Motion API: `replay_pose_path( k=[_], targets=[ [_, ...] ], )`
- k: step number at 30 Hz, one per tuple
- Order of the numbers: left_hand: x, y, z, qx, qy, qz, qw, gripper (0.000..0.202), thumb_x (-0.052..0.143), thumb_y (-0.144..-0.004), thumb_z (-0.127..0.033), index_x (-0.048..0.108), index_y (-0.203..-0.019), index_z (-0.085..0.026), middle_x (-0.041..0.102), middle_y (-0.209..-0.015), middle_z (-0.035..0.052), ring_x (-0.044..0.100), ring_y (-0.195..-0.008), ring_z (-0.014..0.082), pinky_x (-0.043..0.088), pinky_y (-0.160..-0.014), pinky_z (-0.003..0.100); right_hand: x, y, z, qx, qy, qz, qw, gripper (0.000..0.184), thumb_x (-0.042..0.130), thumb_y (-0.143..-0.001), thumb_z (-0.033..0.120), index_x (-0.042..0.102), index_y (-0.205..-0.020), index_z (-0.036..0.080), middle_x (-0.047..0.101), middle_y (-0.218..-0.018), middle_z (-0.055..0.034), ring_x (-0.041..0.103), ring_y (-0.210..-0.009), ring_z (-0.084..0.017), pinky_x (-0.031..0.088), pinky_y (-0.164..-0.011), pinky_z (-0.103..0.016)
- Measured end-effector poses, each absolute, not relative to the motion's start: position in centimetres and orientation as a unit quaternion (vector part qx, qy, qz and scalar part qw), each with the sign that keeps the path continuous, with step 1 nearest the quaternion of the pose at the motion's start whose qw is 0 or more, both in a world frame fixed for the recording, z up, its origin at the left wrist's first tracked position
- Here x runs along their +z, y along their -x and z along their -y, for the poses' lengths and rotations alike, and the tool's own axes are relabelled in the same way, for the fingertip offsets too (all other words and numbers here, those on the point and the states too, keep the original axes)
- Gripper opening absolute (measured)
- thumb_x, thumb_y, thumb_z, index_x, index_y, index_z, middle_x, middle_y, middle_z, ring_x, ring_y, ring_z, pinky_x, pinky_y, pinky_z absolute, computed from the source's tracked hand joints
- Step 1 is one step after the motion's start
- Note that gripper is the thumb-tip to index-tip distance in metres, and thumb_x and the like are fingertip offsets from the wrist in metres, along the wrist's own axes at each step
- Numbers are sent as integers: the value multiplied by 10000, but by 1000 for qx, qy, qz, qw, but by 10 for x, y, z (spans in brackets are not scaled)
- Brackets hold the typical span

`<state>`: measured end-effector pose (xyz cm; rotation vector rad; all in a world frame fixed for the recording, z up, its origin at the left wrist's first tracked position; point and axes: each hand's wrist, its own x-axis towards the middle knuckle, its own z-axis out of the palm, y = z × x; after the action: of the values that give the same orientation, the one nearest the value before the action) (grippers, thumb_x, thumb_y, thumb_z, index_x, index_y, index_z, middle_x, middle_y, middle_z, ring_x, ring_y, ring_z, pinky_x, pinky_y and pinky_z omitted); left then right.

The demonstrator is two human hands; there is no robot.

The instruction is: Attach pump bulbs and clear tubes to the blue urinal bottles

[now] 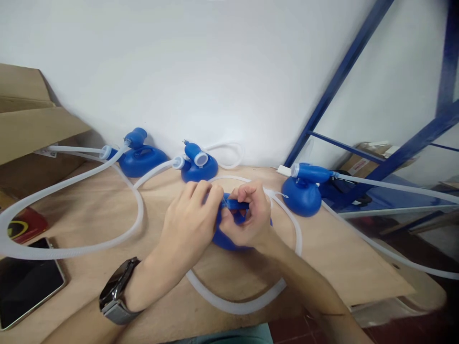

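Observation:
A blue plastic bottle [226, 239] lies on the wooden tabletop [107, 224] in front of me, mostly hidden behind my fingers. My left hand [190, 222] is closed on its handle from the left, a dark wristwatch [116, 297] on that wrist. My right hand [247, 215] pinches the same handle from the right. A translucent white hose [240, 306] loops from the bottle round under my wrists.
Three more blue bottles stand along the wall: one at back left [141, 157], one at back centre [199, 165], one at right [303, 191], each with a white hose. A phone [25, 286] lies at left. Cardboard box [32, 124] at far left; blue metal frame [358, 95] at right.

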<state>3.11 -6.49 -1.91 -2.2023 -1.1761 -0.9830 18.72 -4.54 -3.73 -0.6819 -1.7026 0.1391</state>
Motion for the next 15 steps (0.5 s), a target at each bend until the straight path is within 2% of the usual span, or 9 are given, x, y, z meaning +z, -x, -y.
replay_pose_path(
  k=[2, 5, 7, 9, 12, 14, 15],
  targets=[
    [-18, -27, 60, -379, 811, 395, 205, 166, 437, -999, -111, 569, -945, -197, 637, -906, 97, 552, -831, 275, 464, -668, 384, -34, -188, 45, 41, 290, 746, 598, 316, 654, -730, 226, 406, -917, 285, 537, -725, 60, 500, -524, -119, 435, -495, -261],
    [-12, -18, 55, -402, 848, 327, 115, 237, 374, -1065, -158, 606, -1106, -177, 677, -1086, 119, 607, -999, 266, 519, -861, 394, -29, -192, 39, 34, 291, 753, 590, 260, 653, -785, 238, 445, -935, 283, 552, -686, 72, 521, -523, -122, 474, -544, -270],
    [-7, -10, 54, -363, 876, 313, 47, 269, 425, -1095, -274, 585, -1294, -189, 667, -1252, 124, 626, -1129, 264, 519, -958, 395, -25, -197, 32, 77, 305, 750, 581, 189, 634, -867, 277, 478, -973, 277, 586, -673, 75, 575, -552, -128, 510, -602, -272],
    [-5, -3, 52, -312, 894, 322, 7, 431, 541, -1066, -420, 518, -1448, -223, 666, -1310, 112, 663, -1109, 264, 540, -924, 379, -20, -204, 24, 151, 319, 757, 550, 152, 612, -949, 346, 514, -1033, 265, 630, -688, 70, 638, -611, -136, 537, -664, -272],
    [-8, 9, 38, -301, 887, 349, 1, 573, 626, -1010, -497, 491, -1520, -275, 702, -1273, 81, 707, -982, 252, 562, -830, 356, -10, -221, 10, 230, 326, 801, 446, 269, 534, -1040, 478, 593, -1151, 241, 739, -925, -5, 727, -851, -170, 572, -798, -300],
    [-13, 16, 21, -327, 861, 389, -1, 622, 649, -977, -535, 504, -1526, -280, 684, -1354, 94, 698, -1113, 292, 562, -930, 394, -7, -241, -4, 219, 355, 835, 360, 397, 484, -1061, 554, 633, -1265, 248, 732, -1242, -69, 694, -1158, -223, 547, -1000, -380],
    [-17, 21, 11, -340, 843, 417, -8, 679, 669, -948, -571, 499, -1533, -270, 665, -1402, 107, 672, -1201, 322, 547, -996, 428, -8, -253, -12, 194, 383, 845, 319, 452, 503, -1047, 586, 629, -1338, 263, 682, -1388, -84, 622, -1312, -257, 483, -1116, -436]
  ],
)
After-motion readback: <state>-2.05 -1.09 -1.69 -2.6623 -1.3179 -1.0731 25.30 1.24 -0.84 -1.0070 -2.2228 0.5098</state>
